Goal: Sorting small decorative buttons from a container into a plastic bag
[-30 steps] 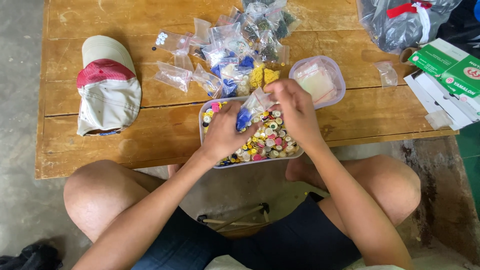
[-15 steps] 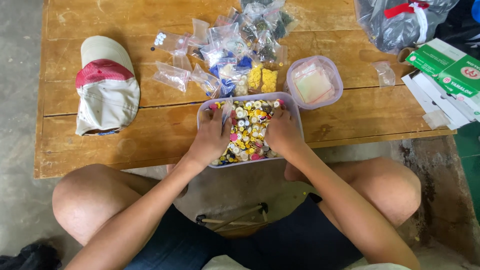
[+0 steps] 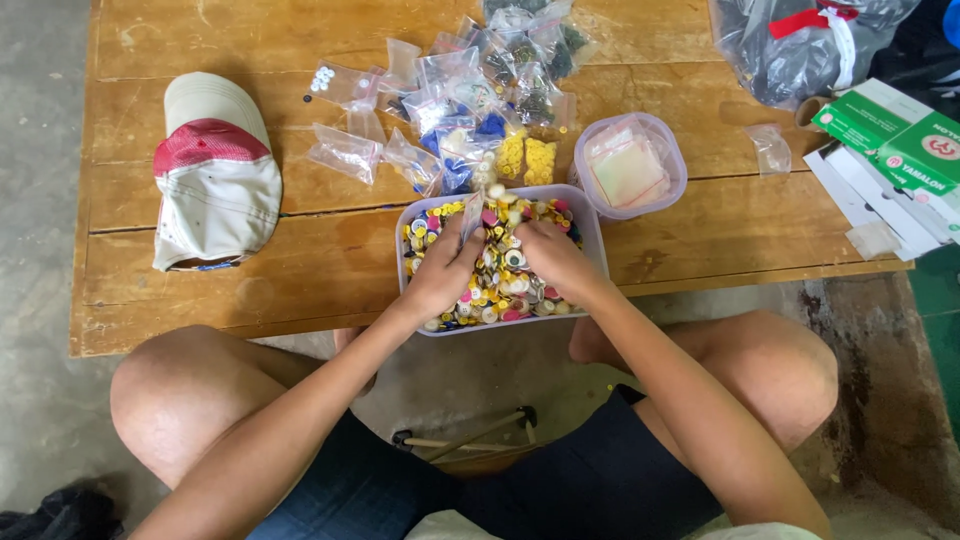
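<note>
A red-and-cream cap lies at nine o'clock on the wooden table, small clear bags heaped at twelve, a round tub of empty bags beside them, green boxes and a grey sack at two o'clock.

A low wooden table of wide planks carried everything. At its near edge, in the middle, sat a clear rectangular tub filled with mixed coloured buttons. Just right of it stood a smaller round-cornered container holding small clear bags. Farther back lay a heap of little plastic bags, some with buttons inside. A cream and red cap lay to the left. On the right lay green boxes, and at the far right corner a grey plastic sack.
</note>
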